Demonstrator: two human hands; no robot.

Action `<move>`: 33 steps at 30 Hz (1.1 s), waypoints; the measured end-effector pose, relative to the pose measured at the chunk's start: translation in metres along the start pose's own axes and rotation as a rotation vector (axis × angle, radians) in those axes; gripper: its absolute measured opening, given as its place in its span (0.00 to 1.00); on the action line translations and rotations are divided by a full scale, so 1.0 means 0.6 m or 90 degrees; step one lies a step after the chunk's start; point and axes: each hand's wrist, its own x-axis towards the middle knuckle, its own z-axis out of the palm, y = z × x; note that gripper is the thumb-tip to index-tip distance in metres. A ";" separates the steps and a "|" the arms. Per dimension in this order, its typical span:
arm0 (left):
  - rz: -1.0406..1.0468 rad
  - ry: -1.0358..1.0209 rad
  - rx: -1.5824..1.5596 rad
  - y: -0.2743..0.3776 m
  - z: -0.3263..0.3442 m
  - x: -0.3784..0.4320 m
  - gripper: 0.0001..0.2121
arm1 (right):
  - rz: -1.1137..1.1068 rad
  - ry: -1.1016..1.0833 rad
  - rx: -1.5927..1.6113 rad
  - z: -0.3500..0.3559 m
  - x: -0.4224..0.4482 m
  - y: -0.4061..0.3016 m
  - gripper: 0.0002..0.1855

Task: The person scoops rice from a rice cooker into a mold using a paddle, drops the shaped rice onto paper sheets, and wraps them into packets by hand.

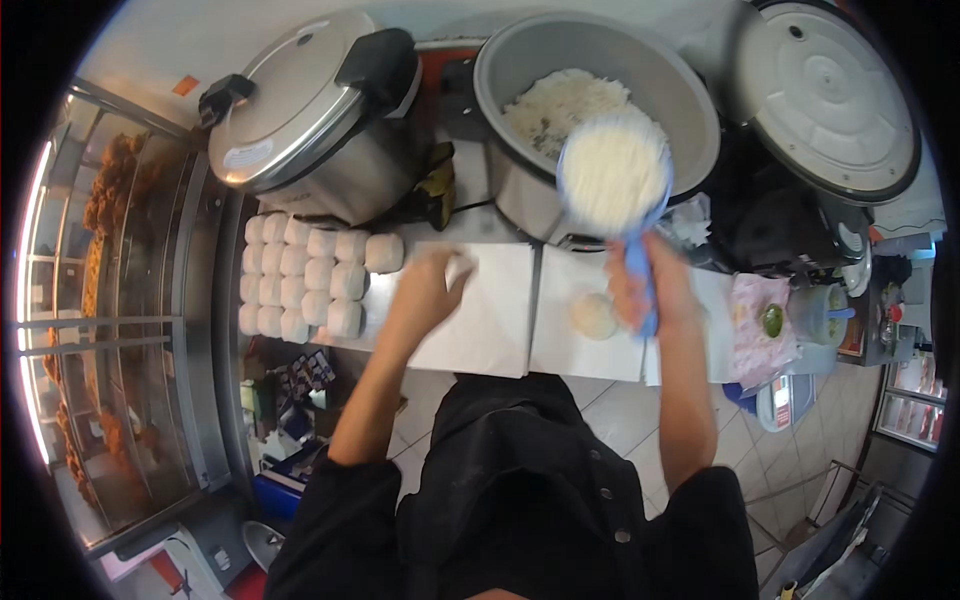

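My right hand (657,281) grips the blue handle of a round scoop (616,172) packed with white rice, tilted over the front rim of an open rice cooker (506,142). Cooked rice (570,97) lies inside the cooker. Below, a round mound of rice (594,316) sits on a sheet of white paper (577,352), left of my right wrist. My left hand (437,283) is over the left edge of another stack of white paper (487,315), fingers curled and blurred; whether it holds anything cannot be told. White paper-wrapped bundles (304,274) stand in rows at the left.
A closed steel rice cooker (307,112) stands back left. The open cooker's lid (829,97) is raised at the right. Pink-patterned wrapping (754,330) and a plastic container with a blue handle (817,311) lie right. A glass display case (112,337) with fried food borders the far left.
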 end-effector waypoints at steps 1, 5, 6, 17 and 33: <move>-0.073 -0.118 -0.010 -0.056 0.046 -0.071 0.11 | 0.081 -0.004 0.110 -0.019 -0.003 0.071 0.20; 0.011 -0.166 0.000 -0.187 0.155 -0.284 0.14 | 0.107 0.043 0.074 -0.014 0.013 0.277 0.19; 0.083 -0.092 0.019 -0.196 0.163 -0.311 0.15 | 0.036 0.092 -0.042 -0.011 0.025 0.314 0.17; 0.285 -0.075 0.084 -0.274 0.176 -0.336 0.16 | -0.231 0.429 -1.209 -0.037 0.169 0.483 0.19; 0.105 -0.314 0.045 -0.254 0.129 -0.240 0.08 | -0.451 0.052 -1.204 0.026 0.073 0.226 0.12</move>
